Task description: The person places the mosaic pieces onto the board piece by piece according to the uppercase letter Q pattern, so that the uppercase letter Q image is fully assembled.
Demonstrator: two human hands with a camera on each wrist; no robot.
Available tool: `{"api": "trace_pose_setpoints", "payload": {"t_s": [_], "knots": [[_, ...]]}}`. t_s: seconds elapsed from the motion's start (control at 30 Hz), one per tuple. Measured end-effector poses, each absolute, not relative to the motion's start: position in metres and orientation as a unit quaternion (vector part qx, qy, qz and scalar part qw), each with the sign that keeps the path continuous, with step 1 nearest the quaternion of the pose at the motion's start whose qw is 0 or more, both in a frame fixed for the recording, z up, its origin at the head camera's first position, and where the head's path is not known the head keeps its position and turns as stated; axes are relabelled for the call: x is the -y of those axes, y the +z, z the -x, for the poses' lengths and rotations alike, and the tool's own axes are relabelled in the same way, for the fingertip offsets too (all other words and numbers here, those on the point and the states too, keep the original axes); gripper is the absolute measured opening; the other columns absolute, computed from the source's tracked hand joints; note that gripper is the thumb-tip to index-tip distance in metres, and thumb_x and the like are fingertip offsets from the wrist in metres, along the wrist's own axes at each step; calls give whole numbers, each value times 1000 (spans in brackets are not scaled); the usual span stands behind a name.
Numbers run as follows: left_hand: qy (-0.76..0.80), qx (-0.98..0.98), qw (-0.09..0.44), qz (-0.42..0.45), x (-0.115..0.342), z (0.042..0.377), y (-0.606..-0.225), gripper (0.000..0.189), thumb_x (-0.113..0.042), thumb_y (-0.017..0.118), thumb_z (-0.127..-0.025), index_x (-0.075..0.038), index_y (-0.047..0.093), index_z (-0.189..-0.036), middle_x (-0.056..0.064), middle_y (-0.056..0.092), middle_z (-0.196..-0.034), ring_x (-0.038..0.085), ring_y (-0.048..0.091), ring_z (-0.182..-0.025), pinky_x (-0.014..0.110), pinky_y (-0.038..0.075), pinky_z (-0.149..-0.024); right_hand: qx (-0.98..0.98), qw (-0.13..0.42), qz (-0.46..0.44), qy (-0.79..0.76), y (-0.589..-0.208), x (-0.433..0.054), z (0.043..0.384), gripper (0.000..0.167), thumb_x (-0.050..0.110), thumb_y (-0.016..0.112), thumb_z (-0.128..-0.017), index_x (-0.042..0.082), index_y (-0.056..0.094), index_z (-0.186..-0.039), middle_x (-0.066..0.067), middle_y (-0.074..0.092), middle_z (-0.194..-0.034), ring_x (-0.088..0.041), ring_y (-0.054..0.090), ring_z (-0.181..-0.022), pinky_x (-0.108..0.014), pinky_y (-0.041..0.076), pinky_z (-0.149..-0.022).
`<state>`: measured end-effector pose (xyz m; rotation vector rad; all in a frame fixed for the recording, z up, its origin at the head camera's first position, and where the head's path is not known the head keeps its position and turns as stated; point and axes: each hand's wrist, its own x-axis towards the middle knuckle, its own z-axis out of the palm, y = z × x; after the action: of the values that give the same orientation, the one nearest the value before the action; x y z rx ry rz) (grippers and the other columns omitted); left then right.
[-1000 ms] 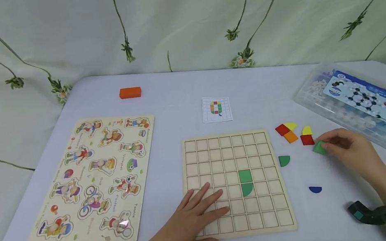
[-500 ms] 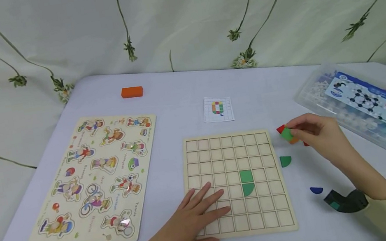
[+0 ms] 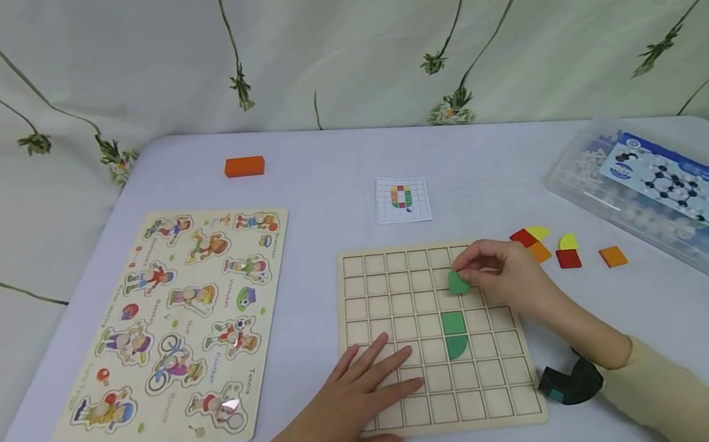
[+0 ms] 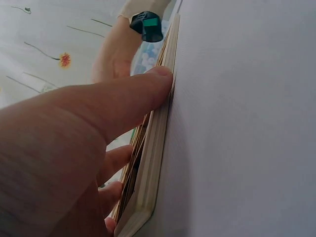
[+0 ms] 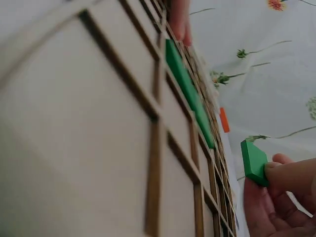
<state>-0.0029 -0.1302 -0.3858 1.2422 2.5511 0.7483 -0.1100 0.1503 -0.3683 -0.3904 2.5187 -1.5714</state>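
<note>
My left hand [image 3: 361, 403] lies with spread fingers on the lower left of a wooden grid board [image 3: 393, 249]. In the left wrist view its thumb [image 4: 143, 91] rests at the board's edge. My right hand [image 3: 506, 271] pinches a small green tile [image 5: 254, 162] between thumb and fingertips, over the board's upper right squares. Below that tile, a green square tile [image 3: 453, 322] and a green quarter-circle tile [image 3: 457, 347] sit in neighbouring squares of one column. To the right of the board lie loose red, yellow and orange tiles, among them an orange square [image 3: 613, 256].
A small pattern card [image 3: 402, 199] lies behind the board. On the left is a sports picture puzzle [image 3: 178, 331], with an orange block [image 3: 244, 166] beyond it. A clear plastic box [image 3: 674, 196] of parts stands at the right. My right forearm hides some table beside the board.
My right hand has carried the green tile leftward from the loose tiles to above the board. An orange square tile at the right has come into view. My left hand has stayed put.
</note>
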Motion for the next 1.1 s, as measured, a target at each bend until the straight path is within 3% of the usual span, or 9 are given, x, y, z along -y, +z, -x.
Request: {"api": "trace_pose_setpoints", "payload": {"t_s": [0.17, 0.73, 1.1], "knots": [[255, -865, 105, -420, 130, 3, -385, 64, -36, 71, -81, -23, 47, -139, -2, 18, -154, 25, 3, -140, 53, 11, -108, -845, 83, 144, -508, -379, -143, 105, 12, -3, 66, -84, 6, 69, -92, -3, 64, -93, -19, 62, -83, -27, 52, -76], [252, -866, 103, -419, 131, 3, -384, 64, -36, 72, -81, -23, 48, -138, -2, 20, -153, 25, 4, -140, 52, 10, -108, -870, 15, 226, -437, -381, -138, 98, 19, -7, 70, -78, 12, 70, -83, 8, 65, -86, -10, 60, -78, -27, 52, -71], [249, -867, 108, -419, 130, 3, -384, 63, -37, 70, -82, -24, 47, -139, -1, 20, -153, 25, 3, -140, 53, 11, -108, -878, 37, 221, -423, -376, -143, 97, 18, -1, 65, -85, 12, 72, -94, 8, 67, -92, -9, 60, -83, -27, 52, -73]]}}
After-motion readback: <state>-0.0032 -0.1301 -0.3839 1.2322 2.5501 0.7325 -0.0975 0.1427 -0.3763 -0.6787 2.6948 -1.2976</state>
